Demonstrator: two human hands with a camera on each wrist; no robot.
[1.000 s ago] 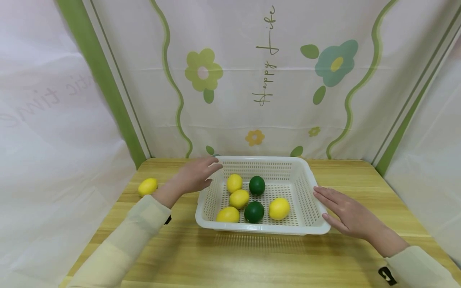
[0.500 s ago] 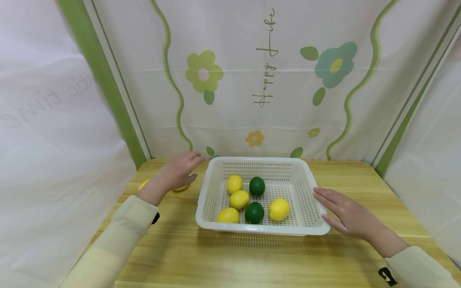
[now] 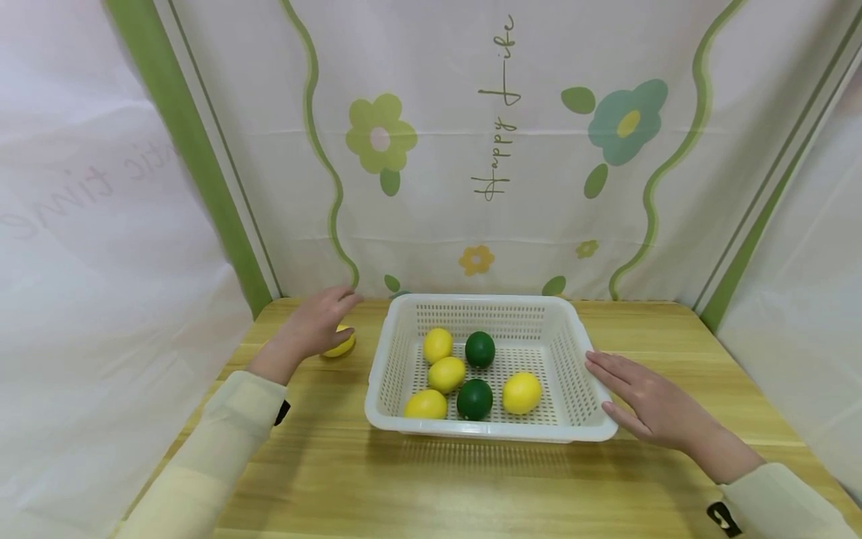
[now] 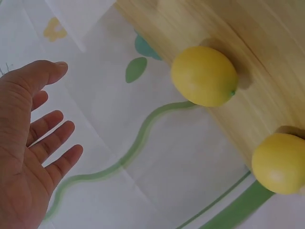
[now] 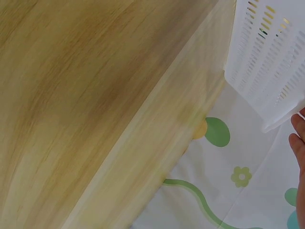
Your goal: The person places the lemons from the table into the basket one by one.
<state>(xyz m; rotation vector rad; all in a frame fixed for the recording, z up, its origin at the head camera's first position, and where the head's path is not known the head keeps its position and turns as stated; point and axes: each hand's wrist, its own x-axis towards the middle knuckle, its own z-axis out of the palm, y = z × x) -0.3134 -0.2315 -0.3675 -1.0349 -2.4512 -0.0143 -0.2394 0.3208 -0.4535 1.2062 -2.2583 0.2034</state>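
My left hand (image 3: 311,328) hovers over the left part of the table, its fingers relaxed and nothing in them. Partly behind its thumb lies a yellow lemon (image 3: 342,344). The left wrist view shows two lemons on the wood: one nearer the middle (image 4: 204,76), another at the right edge (image 4: 280,163). My right hand (image 3: 656,404) rests its straight fingers against the right rim of a white slotted basket (image 3: 498,430). Inside the basket are several yellow lemons (image 3: 521,393) and two dark green round fruits, one farther back (image 3: 480,349) and one nearer the front (image 3: 474,399).
The wooden table (image 3: 471,494) runs back to a white curtain (image 3: 431,209) printed with flowers. More curtain hangs along both sides. In the right wrist view the basket's slotted wall (image 5: 267,62) stands above the wood.
My left hand has moved left, away from the basket's left rim to above the lemons on the table. The right hand and basket stay in place.
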